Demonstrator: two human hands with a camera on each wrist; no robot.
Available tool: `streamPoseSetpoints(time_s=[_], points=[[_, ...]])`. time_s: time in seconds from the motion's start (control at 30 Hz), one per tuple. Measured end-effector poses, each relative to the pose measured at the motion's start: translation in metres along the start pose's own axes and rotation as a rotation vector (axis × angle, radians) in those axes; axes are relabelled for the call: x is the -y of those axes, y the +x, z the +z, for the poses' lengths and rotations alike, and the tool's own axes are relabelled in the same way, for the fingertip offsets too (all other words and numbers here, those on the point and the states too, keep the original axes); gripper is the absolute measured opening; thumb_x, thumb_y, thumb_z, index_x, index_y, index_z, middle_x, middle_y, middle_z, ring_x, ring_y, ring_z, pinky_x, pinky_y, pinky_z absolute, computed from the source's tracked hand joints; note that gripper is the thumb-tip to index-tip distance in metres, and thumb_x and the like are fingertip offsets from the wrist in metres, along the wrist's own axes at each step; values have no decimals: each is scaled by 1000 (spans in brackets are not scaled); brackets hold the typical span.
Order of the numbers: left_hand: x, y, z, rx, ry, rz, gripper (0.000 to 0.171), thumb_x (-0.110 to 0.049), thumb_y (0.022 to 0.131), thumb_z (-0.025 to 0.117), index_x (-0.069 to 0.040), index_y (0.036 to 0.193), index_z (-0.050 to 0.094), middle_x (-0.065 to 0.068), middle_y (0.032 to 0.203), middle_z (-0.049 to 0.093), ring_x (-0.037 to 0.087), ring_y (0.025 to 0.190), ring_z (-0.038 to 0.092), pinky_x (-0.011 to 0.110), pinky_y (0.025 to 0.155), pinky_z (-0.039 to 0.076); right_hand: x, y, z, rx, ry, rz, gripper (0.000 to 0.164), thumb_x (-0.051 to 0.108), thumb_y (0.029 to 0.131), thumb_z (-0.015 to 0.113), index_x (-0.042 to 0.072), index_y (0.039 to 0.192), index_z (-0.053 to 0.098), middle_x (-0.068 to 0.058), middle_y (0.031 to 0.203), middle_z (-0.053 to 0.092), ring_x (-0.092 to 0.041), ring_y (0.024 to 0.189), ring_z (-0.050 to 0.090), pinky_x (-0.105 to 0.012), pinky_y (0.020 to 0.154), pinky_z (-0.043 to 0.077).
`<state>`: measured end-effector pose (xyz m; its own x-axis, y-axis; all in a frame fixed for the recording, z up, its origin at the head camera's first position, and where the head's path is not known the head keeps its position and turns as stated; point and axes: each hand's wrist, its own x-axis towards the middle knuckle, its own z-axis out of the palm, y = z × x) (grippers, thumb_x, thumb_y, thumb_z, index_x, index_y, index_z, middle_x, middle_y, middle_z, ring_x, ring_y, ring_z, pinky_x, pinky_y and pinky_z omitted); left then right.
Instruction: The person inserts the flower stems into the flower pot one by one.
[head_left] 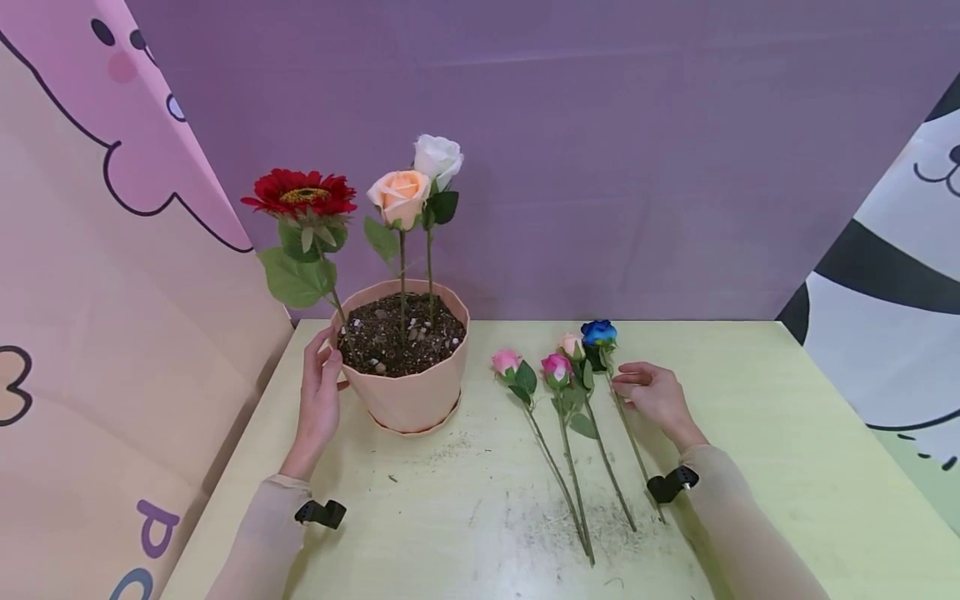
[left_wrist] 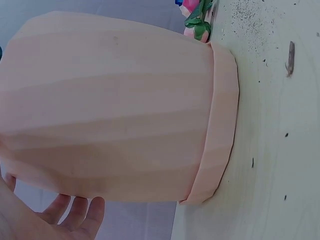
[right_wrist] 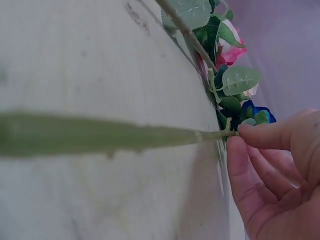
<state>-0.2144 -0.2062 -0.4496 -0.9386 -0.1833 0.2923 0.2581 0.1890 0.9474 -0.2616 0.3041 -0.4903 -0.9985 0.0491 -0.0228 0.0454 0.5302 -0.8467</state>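
Note:
At the left, a pink flowerpot (head_left: pixel 405 400) full of dark soil (head_left: pixel 378 333) bears a red daisy-like flower (head_left: pixel 303 196), a peach rose (head_left: pixel 400 200) and a white rose (head_left: pixel 438 158), all upright. My left hand (head_left: pixel 321 400) holds the pot's left side near the rim; in the left wrist view its fingers (left_wrist: pixel 75 212) lie against the wall. With thumb and forefinger, my right hand (head_left: pixel 652 400) pinches the green stem (right_wrist: pixel 165 135) of a blue rose (head_left: pixel 600 333) just below the bloom. Its stem slants toward me along the tabletop.
Left of the blue rose lie a pale pink rose (head_left: pixel 572 346), a magenta rose (head_left: pixel 557 369) and a pink rose (head_left: pixel 506 361), stems toward me. Soil crumbs (head_left: pixel 450 450) dot the table (head_left: pixel 420 533). A purple backdrop (head_left: pixel 600 167) stands behind.

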Motion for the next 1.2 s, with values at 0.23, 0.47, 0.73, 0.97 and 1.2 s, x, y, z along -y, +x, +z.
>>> streamPoseSetpoints(time_s=[0.23, 0.47, 0.73, 0.97, 1.2], points=[[1, 0, 0, 4, -7, 10, 52, -33, 117, 33, -17, 167, 25, 23, 160, 39, 35, 142, 47, 56, 106, 45, -1, 3, 2, 43, -15, 8, 47, 15, 102, 72, -7, 141, 60, -30, 132, 70, -4, 87, 72, -24, 71, 61], [1, 0, 0, 1, -9, 4, 52, -32, 117, 33, -18, 167, 26, 22, 159, 42, 15, 131, 51, 52, 104, 46, 1, 4, 3, 54, -3, -2, 45, 13, 101, 72, -9, 139, 61, -29, 129, 71, -2, 83, 70, -24, 70, 61], [1, 0, -1, -1, -5, 11, 52, -33, 117, 33, -18, 167, 26, 23, 157, 43, 13, 129, 50, 55, 105, 46, 7, 4, -3, 51, 92, -8, 50, 11, 102, 71, -11, 144, 56, -32, 136, 67, -9, 90, 75, -24, 76, 63], [1, -1, -1, 4, -6, 12, 52, -32, 117, 33, -17, 167, 26, 23, 160, 41, 35, 141, 47, 54, 105, 46, 14, 5, -9, 13, 152, -26, 48, 10, 102, 69, -10, 144, 56, -33, 138, 65, -4, 95, 74, -24, 79, 63], [1, 0, -1, 4, -3, 13, 52, -32, 117, 33, -16, 167, 25, 24, 160, 40, 38, 143, 46, 54, 104, 46, 25, 3, -19, -17, 226, -40, 50, 9, 103, 69, -13, 145, 54, -8, 116, 78, 6, 88, 71, -24, 79, 63]])
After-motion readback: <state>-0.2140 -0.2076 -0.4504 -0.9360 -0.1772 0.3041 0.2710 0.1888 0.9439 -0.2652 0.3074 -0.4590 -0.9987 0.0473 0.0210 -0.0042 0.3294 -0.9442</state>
